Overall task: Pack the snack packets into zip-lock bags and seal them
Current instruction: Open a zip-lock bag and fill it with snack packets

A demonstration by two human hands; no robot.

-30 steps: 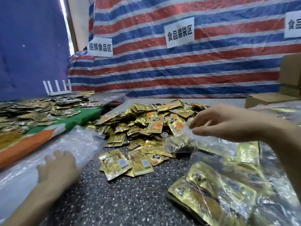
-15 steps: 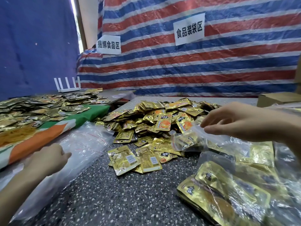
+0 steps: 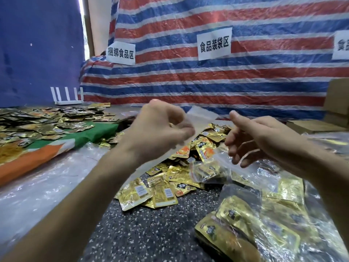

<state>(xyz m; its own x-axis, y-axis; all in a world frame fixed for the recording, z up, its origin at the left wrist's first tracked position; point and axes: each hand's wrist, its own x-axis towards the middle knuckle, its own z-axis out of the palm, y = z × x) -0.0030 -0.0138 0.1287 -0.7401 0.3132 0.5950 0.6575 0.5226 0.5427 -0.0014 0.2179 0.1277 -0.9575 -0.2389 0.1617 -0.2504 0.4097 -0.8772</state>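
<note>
My left hand [image 3: 160, 127] is raised over the table's middle, fingers pinched on an empty clear zip-lock bag [image 3: 202, 116] that hangs blurred to its right. My right hand [image 3: 264, 138] hovers just right of it, thumb up and fingers apart, holding nothing I can make out. Below the right hand lies a clear bag [image 3: 205, 171] with gold packets in it. A heap of loose gold snack packets [image 3: 166, 190] spreads over the speckled table [image 3: 151, 233]. Filled bags of gold packets [image 3: 245, 224] lie at the bottom right.
A stack of empty clear bags [image 3: 47, 176] lies at the left. Beyond it a green and orange cloth [image 3: 37, 156] carries more packets [image 3: 47, 121]. A white router [image 3: 66, 101] stands at the back left, cardboard boxes [image 3: 311, 125] at the right. A striped tarp [image 3: 207, 82] closes the back.
My left hand has come up from the stack of empty bags at the left to the middle with a bag in it. My right hand has let go of the filled bag and lifted.
</note>
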